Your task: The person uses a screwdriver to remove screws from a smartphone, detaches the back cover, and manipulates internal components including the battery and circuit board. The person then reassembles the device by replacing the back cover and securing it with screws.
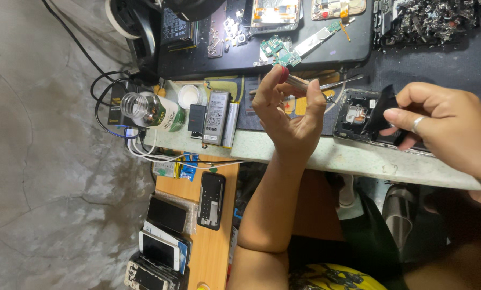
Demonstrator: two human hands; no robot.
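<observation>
The left hand (291, 115) is raised off the bench with the wrist bent, its fingers curled upward and pinching a slim metal tool (305, 85) between thumb and fingertips; the bare forearm runs down toward the body. The right hand (444, 126), a ring on one finger, reaches in from the right side of the view and grips a thin, flexible black sheet (382, 110) between thumb and fingers, holding it against the opened black phone body (358, 115), whose small metal parts lie exposed inside. The phone rests near the edge of a pale, speckled worktop (326, 156). Left of the left hand lie a flat grey rectangular battery (217, 118) and a clear glass bottle (143, 107) on its side, ridged at the neck. Farther back, green circuit boards (278, 51) sit on a dark mat. Below the worktop, several flat glossy phones (165, 241) lie on a smooth orange wooden surface.
</observation>
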